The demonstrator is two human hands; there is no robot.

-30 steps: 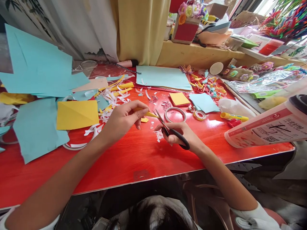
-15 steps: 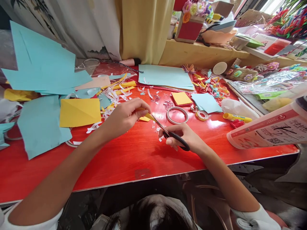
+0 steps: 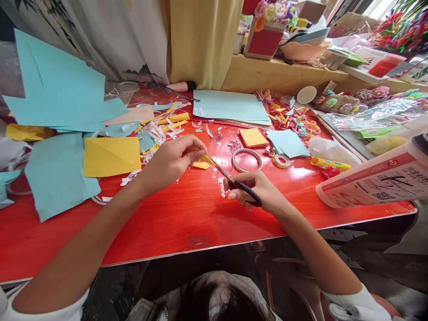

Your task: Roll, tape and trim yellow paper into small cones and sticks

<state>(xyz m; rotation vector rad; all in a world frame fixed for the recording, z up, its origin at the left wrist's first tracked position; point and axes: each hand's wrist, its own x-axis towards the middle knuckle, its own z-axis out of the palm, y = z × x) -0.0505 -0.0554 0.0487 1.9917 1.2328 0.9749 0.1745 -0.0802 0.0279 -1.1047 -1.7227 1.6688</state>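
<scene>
Between the thumb and fingers of my left hand [image 3: 177,162] is a narrow folded piece of yellow paper [image 3: 207,158]. My right hand [image 3: 259,189] grips black-handled scissors [image 3: 245,191], whose blades point up and left and meet the paper's free end. Whether the blades are parted there is too small to tell. Below the held piece, another small yellow piece of paper [image 3: 201,165] lies on the red table [image 3: 160,227]. A roll of tape [image 3: 247,160] rests just beyond my right hand, with white paper scraps [image 3: 222,186] beside its fingers.
Blue sheets [image 3: 63,89] and a yellow square [image 3: 112,157] lie at the left, near a heap of cut strips [image 3: 163,133]. Farther back are a blue paper stack [image 3: 232,107] and yellow squares [image 3: 253,137]. A large plastic cup [image 3: 371,178] leans at the right by a glue stick [image 3: 331,164].
My left hand has shifted slightly left with the yellow paper, and the scissors have moved slightly left too. More of the small yellow piece beneath shows now.
</scene>
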